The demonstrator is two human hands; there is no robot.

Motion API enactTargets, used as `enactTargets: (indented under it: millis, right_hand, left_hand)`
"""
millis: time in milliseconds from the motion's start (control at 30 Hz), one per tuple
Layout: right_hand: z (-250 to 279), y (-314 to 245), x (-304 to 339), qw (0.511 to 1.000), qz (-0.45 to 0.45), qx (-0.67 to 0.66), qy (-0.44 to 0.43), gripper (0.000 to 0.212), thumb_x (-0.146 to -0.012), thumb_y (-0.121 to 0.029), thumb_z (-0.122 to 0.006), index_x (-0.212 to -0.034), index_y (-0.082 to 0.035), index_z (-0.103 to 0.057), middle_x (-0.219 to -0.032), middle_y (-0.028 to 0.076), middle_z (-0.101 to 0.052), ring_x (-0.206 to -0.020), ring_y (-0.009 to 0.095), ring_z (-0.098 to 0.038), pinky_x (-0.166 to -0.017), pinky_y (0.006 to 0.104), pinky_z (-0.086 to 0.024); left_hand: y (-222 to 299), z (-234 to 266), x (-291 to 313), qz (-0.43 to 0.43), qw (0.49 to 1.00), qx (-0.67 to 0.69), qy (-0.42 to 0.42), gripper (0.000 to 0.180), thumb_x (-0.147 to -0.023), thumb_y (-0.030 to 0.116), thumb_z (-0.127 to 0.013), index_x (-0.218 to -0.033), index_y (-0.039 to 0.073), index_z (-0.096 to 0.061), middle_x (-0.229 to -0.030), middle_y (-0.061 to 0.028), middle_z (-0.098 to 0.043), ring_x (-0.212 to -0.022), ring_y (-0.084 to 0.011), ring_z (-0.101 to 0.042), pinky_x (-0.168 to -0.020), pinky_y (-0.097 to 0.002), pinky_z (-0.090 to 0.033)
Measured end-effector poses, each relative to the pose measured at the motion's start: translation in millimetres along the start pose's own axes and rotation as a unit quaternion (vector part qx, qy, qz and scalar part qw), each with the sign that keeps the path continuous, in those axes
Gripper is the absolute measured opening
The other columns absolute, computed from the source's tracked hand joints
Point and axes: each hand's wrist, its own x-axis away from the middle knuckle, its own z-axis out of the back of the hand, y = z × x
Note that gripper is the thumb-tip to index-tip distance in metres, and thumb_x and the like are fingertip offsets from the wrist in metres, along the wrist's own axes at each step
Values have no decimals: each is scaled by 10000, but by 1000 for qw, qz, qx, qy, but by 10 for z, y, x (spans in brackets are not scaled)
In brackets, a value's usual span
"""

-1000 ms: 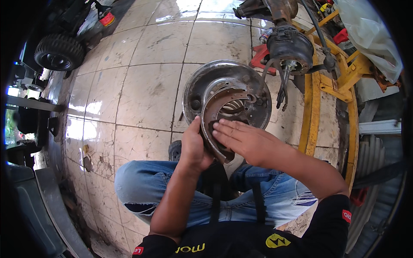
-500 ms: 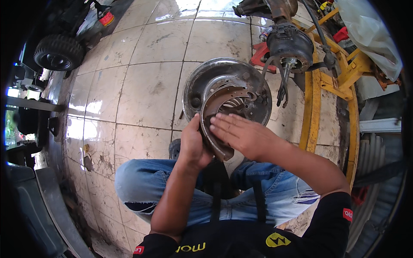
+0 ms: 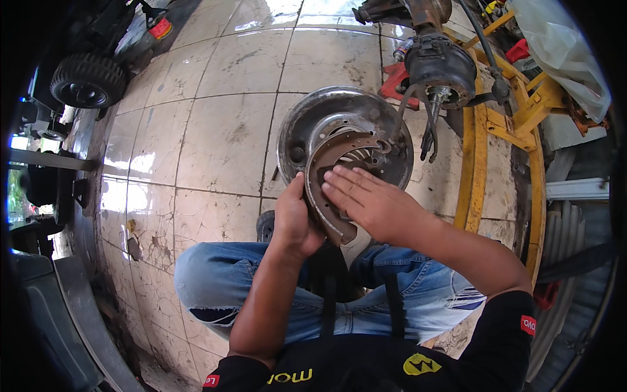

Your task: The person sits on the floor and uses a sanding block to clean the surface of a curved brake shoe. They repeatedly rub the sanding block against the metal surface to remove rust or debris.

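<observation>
My left hand (image 3: 297,219) grips the outer side of a curved brown brake shoe (image 3: 324,153), its thumb along the edge. The shoe stands tilted above a round, dirty metal brake plate (image 3: 294,127) on the floor. Flat on the shoe's inner curve lies my right hand (image 3: 375,202), fingers stretched out and close together. A dark brown patch shows by its fingertips; whether it is a separate sheet or part of the shoe I cannot tell. Part of a coil spring (image 3: 356,155) shows through the shoe's opening.
An axle assembly (image 3: 441,68) rests on a yellow metal stand (image 3: 473,170) at the right, near a red jack stand (image 3: 396,81) and a spray can (image 3: 403,50). Clear plastic sheeting (image 3: 555,52) hangs at far right. A vehicle tyre (image 3: 89,80) stands at far left.
My right hand has slid slightly up and to the right along the shoe's inner face. My left hand keeps its hold on the brake shoe, almost unmoved.
</observation>
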Motion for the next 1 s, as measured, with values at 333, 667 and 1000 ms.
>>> enactTargets:
  millis: [333,667,1000]
  right_hand:
    - [141,-44,12,998,39,-48,-27,501,-924,-119,-478,-1400,40,-492,-1447,213,-507,-1373,324,-475,-1155,443,-366]
    - [366,-156,87,990,32,-110,-85,496,-936,-103,-481,-1411,39,-479,-1478,208,-475,-1403,306,-436,-1174,427,-344]
    - [440,-270,127,993,11,-67,-97,484,-937,-98,-480,-1400,42,-486,-1463,210,-486,-1399,320,-435,-1174,434,-342]
  left_hand:
    - [7,18,-10,-1,1000,-2,-11,495,-1070,296,-248,-1356,-29,-489,-1269,-204,-608,-1148,-304,-620,-1020,-435,-503]
    - [25,41,-24,6,999,-8,-40,527,-1072,325,-226,-1345,-27,-508,-1261,-195,-621,-1140,-300,-622,-1018,-426,-498]
    - [-4,68,-48,7,1000,-7,-22,525,-1061,318,-245,-1351,-37,-499,-1266,-212,-617,-1138,-312,-627,-1028,-442,-496]
